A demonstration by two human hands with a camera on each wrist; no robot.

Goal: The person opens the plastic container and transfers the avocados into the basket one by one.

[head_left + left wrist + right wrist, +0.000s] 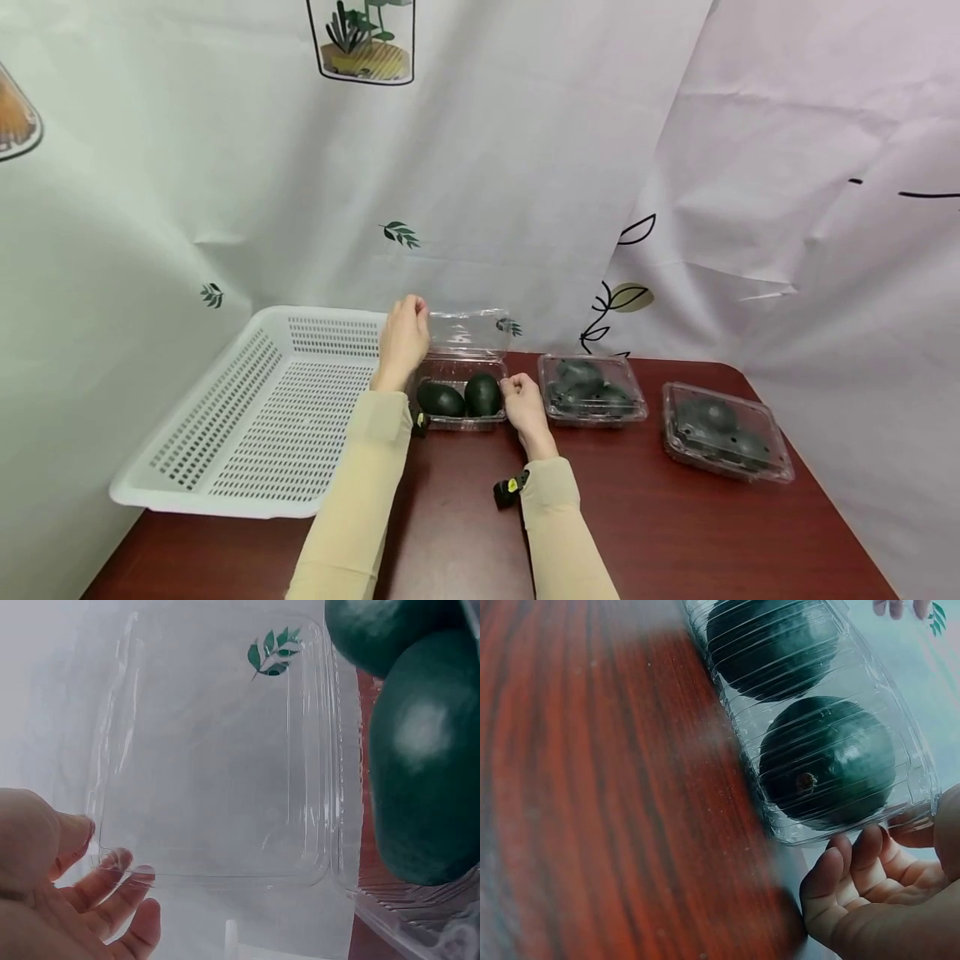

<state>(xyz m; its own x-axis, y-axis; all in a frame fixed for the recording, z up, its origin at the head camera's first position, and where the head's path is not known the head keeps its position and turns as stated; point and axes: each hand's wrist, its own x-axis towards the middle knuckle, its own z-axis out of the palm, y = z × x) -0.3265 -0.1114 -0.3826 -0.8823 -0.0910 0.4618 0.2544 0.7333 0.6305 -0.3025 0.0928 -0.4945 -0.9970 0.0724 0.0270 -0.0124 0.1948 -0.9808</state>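
Note:
A clear plastic clamshell box [467, 424] stands in the middle of the table, its hinged lid [468, 331] raised upright at the back. Two dark green avocados lie inside: one on its side [440, 400], the other [482, 394] pointing toward the person. My left hand [405, 343] pinches the lid's upper left corner; in the left wrist view its thumb and fingertips [117, 859] meet at that clear edge. My right hand [527, 408] grips the box's right rim between thumb and fingers, as the right wrist view [877, 862] shows.
A large white perforated plastic basket [300, 433] stands at the left. Two closed clear boxes of avocados, one nearer [592, 390] and one farther right [726, 433], sit on the dark red wooden table [637, 517]. A pale printed cloth [525, 150] hangs behind.

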